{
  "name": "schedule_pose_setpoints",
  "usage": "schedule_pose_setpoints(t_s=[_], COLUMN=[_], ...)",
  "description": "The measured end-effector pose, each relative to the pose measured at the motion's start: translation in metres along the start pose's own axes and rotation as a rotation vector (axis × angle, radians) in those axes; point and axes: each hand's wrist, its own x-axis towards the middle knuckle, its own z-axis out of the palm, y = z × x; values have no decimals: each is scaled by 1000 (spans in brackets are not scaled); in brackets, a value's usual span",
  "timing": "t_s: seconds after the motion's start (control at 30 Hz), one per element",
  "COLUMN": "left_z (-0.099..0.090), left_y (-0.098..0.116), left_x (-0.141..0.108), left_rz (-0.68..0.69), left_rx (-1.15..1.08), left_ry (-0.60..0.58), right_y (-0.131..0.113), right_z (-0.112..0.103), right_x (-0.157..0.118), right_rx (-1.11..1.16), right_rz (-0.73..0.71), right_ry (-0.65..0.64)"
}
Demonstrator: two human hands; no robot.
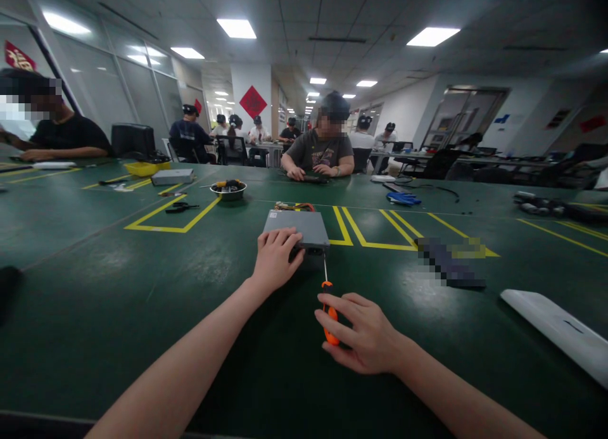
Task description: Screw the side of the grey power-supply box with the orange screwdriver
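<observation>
Your left hand (pixel 277 260) lies open on the gray metal box (pixel 295 229), and your right hand (pixel 360 332) grips the orange screwdriver (pixel 329 313).

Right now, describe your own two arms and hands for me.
My left hand and right hand are bare, with no gloves, rings or wristbands showing. The left forearm and right forearm are bare too: no sleeves, cables or markings on them as far as they show.

Bench mat (pixel 118 312) open from right hand (pixel 363 333) to white panel (pixel 553 332); gray case (pixel 297 229) blocks left hand (pixel 277 258) forward.
</observation>
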Motion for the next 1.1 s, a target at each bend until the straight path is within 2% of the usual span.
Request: schedule_pose_setpoints(t_s=[0.2,0.4,0.47,0.77,0.83,1.0,1.1], left_z=[2,4,4,6,6,7,7], left_y=[0,-1,-1,-2,-2,-3,-3], left_x=[-1,-2,-2,-3,-2,-2,-2], left_rz=[-4,10,10,8,9,6,5], left_rx=[0,-19,-22,-21,-21,-23,-22], left_ry=[24,35,37,43,42,42,38], right_y=[2,1,2,6,7,5,4], right_z=[6,1,-1,3,3,-3,-2], right_x=[-5,-3,-1,-5,-7,-9,-8], right_rx=[117,64,34,37,23,21,16], right_rz=[93,51,48,108,100,36,17], right_ry=[95,-23,-19,151,127,-51,-38])
